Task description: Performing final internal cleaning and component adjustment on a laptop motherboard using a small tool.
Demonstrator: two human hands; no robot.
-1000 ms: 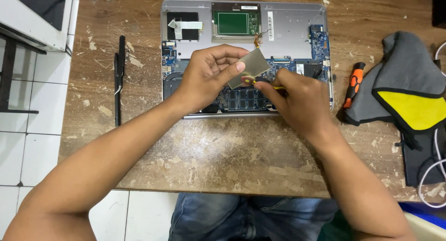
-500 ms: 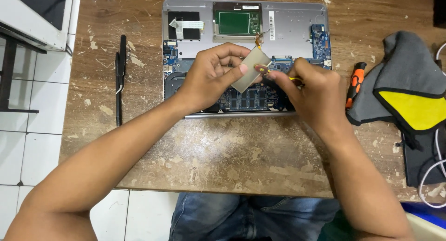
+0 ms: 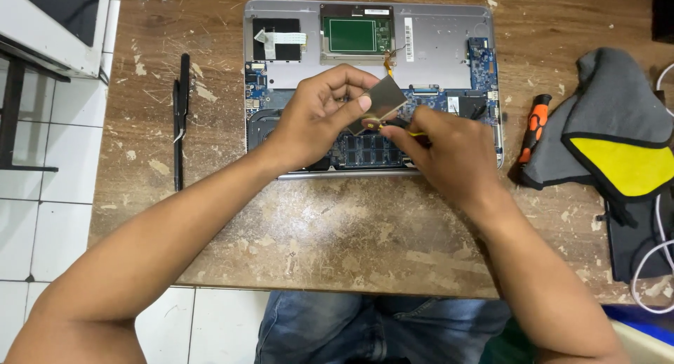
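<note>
An opened silver laptop base (image 3: 435,48) lies on the worn wooden table (image 3: 337,223), its circuit boards and green module showing. My left hand (image 3: 319,115) pinches a small grey metal plate (image 3: 385,97) above the laptop's middle. My right hand (image 3: 446,150) grips a thin yellow-handled tool (image 3: 414,133), with its tip at the lower edge of the plate. Both hands cover the memory chips and the fan area below them.
A black strip (image 3: 181,118) lies left of the laptop. An orange-and-black screwdriver (image 3: 531,127) and a grey-and-yellow pouch (image 3: 611,139) sit at the right, with a white cable (image 3: 656,259) past it. A white appliance (image 3: 49,20) stands at the upper left over tiled floor.
My right hand has shifted slightly along the plate's lower edge with the tool. The left hand keeps the plate in about the same spot.
</note>
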